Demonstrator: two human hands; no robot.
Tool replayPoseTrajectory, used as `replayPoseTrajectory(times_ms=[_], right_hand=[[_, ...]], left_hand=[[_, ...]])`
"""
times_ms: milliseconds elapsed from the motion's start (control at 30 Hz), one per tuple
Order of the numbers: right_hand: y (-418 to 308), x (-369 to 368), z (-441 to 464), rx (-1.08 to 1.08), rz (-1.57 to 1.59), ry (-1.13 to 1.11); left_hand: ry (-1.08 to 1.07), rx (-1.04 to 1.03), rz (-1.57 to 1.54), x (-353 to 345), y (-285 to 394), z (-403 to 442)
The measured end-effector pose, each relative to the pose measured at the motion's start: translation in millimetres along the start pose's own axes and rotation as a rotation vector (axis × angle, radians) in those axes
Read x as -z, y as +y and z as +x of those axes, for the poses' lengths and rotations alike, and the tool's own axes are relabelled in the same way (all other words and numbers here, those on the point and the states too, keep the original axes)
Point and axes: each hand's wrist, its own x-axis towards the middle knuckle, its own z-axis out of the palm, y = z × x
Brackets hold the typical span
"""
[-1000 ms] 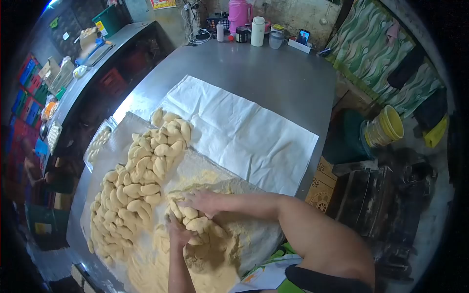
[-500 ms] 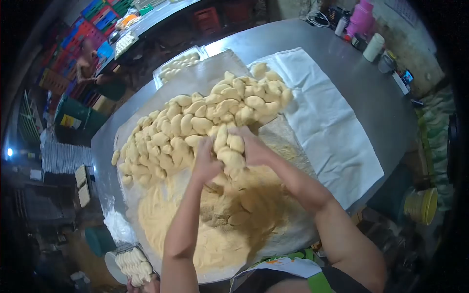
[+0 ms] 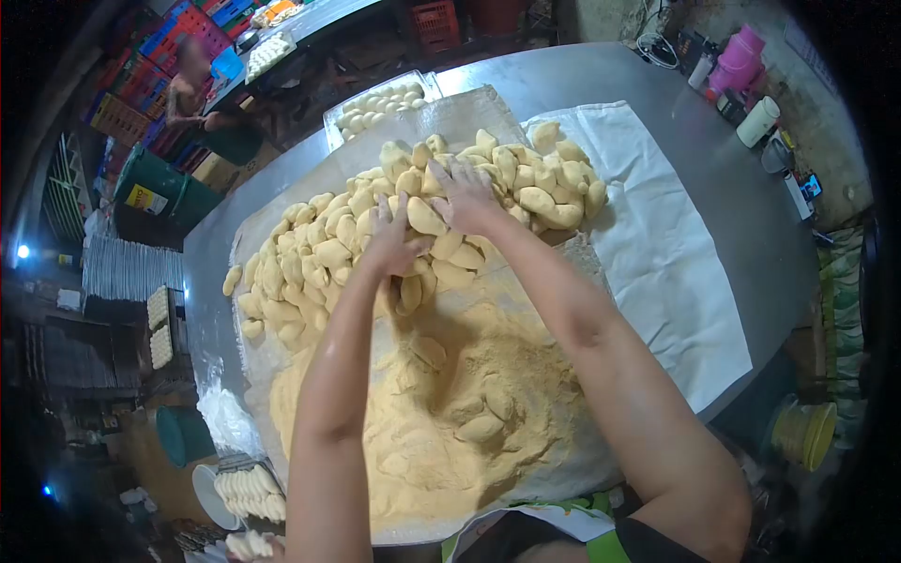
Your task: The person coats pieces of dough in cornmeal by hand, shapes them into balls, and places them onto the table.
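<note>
A wide heap of pale dough pieces point(image 3: 333, 251), dusted with yellow crumbs, lies across the far half of a floured cloth. My left hand point(image 3: 396, 246) rests on the heap's near side, fingers spread over the pieces. To its right and a little farther in, my right hand point(image 3: 466, 199) lies with fingers apart on top of the dough. One rounded dough piece point(image 3: 427, 216) sits between the two hands, not gripped. Closer to me, yellow crumbs point(image 3: 422, 460) cover the cloth, with a few loose dough pieces point(image 3: 481, 429) among them.
A white cloth point(image 3: 666, 253) lies right of the heap on the metal table point(image 3: 751, 225). Beyond the heap stands a tray of dough balls point(image 3: 380, 105). A pink container point(image 3: 739, 61) and bottles line the wall. Another person point(image 3: 188, 94) sits at the back left.
Both hands have moved forward from the near edge onto the heap. The dough pieces held between them are released there, and the fingers have spread. Loose pieces now show in the crumbs.
</note>
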Motion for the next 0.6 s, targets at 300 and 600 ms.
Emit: replayPoseTrajectory(times_ms=[300, 600], right_hand=[[14.6, 98.3, -192.1, -0.049, 0.389, -0.109], [14.8, 120.7, -381.8, -0.430, -0.007, -0.327]], left_hand=[[0.047, -0.270, -0.326, -10.6, -9.2, -110.3], [-0.156, -0.056, 0.169, -68.6, 7.5, -222.3]])
